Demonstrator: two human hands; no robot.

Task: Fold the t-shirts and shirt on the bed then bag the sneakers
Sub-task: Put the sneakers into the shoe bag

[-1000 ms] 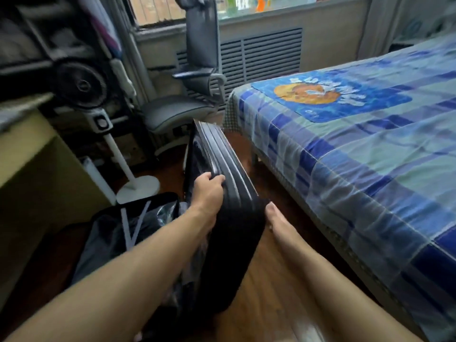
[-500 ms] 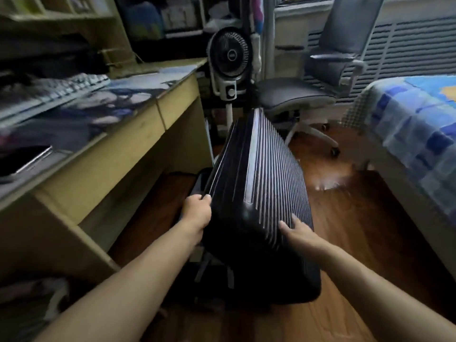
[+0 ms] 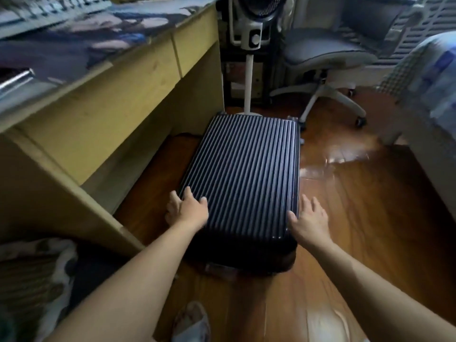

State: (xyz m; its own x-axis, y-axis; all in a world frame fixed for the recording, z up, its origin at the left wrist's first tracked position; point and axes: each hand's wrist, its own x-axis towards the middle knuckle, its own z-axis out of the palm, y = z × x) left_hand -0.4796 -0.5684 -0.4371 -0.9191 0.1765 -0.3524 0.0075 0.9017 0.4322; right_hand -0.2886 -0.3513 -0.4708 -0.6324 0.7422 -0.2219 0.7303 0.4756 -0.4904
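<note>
ribbed black suitcase (image 3: pixel 243 174) flat on wooden floor (image 3: pixel 357 218) beside desk (image 3: pixel 111 99); left hand (image 3: pixel 188 209) spread on lid, right hand (image 3: pixel 309 219) spread at side edge.

Glossy wooden floor (image 3: pixel 357 218), yellow desk (image 3: pixel 123 99) at left, grey swivel chair (image 3: pixel 320 53) beyond a pedestal fan (image 3: pixel 249 33)

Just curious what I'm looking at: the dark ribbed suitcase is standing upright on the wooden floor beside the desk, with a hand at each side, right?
Not upright. In the head view the suitcase lies flat on the floor, beside the desk, left hand and right hand at its sides.
</note>
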